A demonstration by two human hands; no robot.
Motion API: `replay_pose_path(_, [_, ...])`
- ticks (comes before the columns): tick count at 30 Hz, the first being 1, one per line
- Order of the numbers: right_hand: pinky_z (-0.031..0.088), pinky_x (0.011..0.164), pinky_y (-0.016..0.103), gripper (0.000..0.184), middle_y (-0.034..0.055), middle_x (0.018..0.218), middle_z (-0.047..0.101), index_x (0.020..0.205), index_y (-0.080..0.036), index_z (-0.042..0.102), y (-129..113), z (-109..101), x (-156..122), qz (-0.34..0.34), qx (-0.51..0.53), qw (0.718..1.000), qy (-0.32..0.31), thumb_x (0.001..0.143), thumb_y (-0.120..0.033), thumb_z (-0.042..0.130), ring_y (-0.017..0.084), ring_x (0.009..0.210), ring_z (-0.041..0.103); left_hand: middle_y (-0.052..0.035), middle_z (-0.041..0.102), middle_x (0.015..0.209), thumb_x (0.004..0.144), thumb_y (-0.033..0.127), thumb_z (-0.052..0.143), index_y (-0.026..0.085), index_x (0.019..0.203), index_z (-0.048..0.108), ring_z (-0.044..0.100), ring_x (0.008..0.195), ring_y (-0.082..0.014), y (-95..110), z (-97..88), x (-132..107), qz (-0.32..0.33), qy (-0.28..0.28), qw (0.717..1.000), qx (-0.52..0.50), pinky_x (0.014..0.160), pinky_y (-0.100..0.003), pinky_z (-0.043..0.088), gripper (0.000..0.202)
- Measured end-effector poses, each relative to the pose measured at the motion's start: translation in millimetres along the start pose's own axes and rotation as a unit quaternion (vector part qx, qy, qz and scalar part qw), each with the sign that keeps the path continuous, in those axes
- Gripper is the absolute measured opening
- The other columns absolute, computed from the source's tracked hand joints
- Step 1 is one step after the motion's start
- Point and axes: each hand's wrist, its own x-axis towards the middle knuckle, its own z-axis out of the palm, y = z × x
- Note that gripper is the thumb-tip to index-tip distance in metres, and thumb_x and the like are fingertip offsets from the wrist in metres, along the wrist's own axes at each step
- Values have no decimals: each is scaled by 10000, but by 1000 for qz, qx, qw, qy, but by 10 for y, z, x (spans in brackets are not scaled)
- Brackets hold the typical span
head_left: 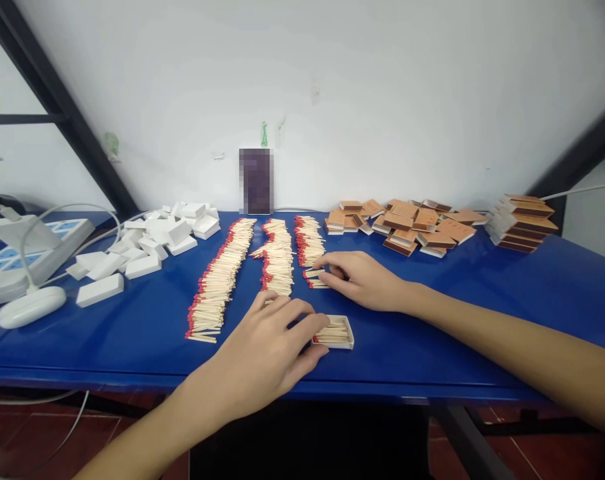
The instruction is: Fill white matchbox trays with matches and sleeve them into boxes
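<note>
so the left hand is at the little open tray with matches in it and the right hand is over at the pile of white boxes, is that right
Not quite: the head view shows the right hand at the near end of the rightmost row of matches.

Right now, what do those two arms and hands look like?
The left arm and right arm are bare as far as they show: no sleeve or watch. The left hand and right hand wear no glove, and no ring shows.
</note>
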Motion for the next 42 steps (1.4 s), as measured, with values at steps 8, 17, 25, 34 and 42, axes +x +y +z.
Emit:
replay_pose_path(8, [311,585,258,210,-39,644,502,1016,-172,636,-10,-10,-12,0,5,1000,-3,971,-307,482,123,565,439,-57,640,1052,1011,261,517,189,1145,592,613,980,-224,-2,-6,2,-5,-5,1000,-4,955,-434,370,170])
replay_pose_path(17, [319,593,259,225,-27,640,539,1022,-157,650,10,14,-9,0,16,1000,21,966,-299,484,126,563,448,-61,646,1048,1026,278,490,189,1168,595,608,963,-209,-2,3,-13,-6,-6,1000,1,949,-413,367,198])
replay_pose_path(25, [326,593,256,248,-17,650,562,1037,-146,670,16,16,-4,-2,16,1000,25,965,-289,481,125,557,453,-53,642,1044,1022,272,499,182,1162,596,606,962,-206,-12,6,-9,-3,-1,1000,-3,959,-407,353,192])
replay_pose_path(34, [330,600,252,196,-12,673,576,962,-156,667,14,15,4,-19,8,1000,22,949,-244,493,120,571,460,-54,640,1043,1021,274,500,185,1165,598,609,965,-212,0,7,-11,-4,-2,1000,-2,952,-410,359,196])
replay_pose_path(42, [335,615,260,302,3,710,616,1164,-173,694,29,15,-11,-17,13,1000,5,960,-276,495,134,600,489,-54,644,1045,1018,270,506,185,1158,594,614,966,-212,-10,9,-19,-2,0,1000,-1,946,-409,367,186])
